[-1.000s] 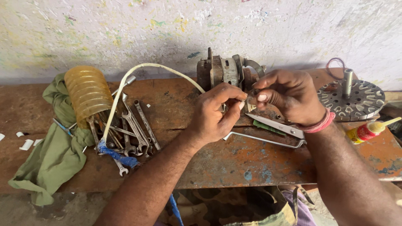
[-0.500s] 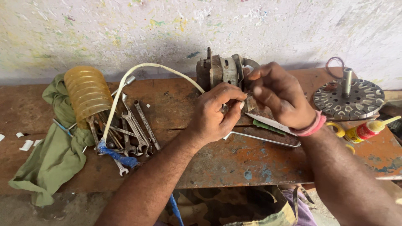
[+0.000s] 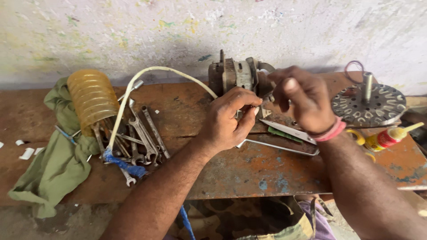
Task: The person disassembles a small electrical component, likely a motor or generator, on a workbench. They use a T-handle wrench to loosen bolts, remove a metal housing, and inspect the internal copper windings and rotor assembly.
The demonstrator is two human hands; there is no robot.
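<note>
Pinching something too small to make out, the left hand (image 3: 229, 118) has thumb and fingers narrowed together right in front of the motor (image 3: 238, 75). The right hand (image 3: 304, 100) curls above and beside it, fingertips bent in toward the same spot; whether it grips anything I cannot tell. Both hands meet at the motor's near face, where it sits at the back of the bench (image 3: 249, 171), against the wall (image 3: 178, 31).

That motor looks like a heavy, stiff lump of metal, likely greasy and with hard edges; it would be best held by its outer body, not by the thin parts at the front, which look fine and easy to bend.

A cream cable (image 3: 133, 89) arcs from the motor leftward to a blue-taped end among a pile of spanners (image 3: 142, 133). A ribbed amber jar (image 3: 91, 100) lies on a green cloth (image 3: 55, 160) beside them. Below the right wrist lie a blade (image 3: 284, 130) and a flat metal tray (image 3: 284, 144). Farther right stand a slotted round disc (image 3: 369, 104) with a post and a red-and-yellow bottle (image 3: 389, 137) lying on its side.
</note>
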